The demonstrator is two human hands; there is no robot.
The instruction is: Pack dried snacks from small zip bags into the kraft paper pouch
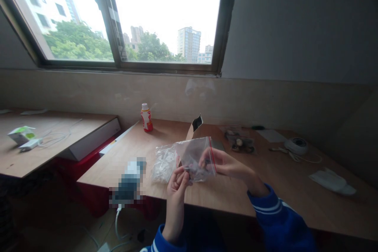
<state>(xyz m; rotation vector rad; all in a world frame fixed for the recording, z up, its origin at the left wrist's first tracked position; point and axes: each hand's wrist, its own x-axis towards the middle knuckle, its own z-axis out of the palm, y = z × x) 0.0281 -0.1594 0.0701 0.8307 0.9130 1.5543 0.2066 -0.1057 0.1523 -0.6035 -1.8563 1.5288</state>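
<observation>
A clear zip-lock bag (pixel 193 151) with a red strip along its mouth is held up over the table's front part. My left hand (pixel 178 181) pinches its lower left side between thumb and fingers. The fingers of my right hand (pixel 217 161) reach through the mouth on the right and are curled inside the bag. Small dark things show faintly through the plastic near my fingertips; I cannot make out what they are. Just left of the bag lies a heap of crumpled clear plastic bags (pixel 163 164). Behind it stands a brown cardboard piece with a dark opening (pixel 197 123).
A red and white bottle (pixel 146 118) stands at the back left. A phone-like pixelated object (pixel 128 183) with a white cable lies at the front-left edge. Rightward are a bag of small parts (pixel 240 143), a white dome camera (pixel 296 146) and a white packet (pixel 332 181).
</observation>
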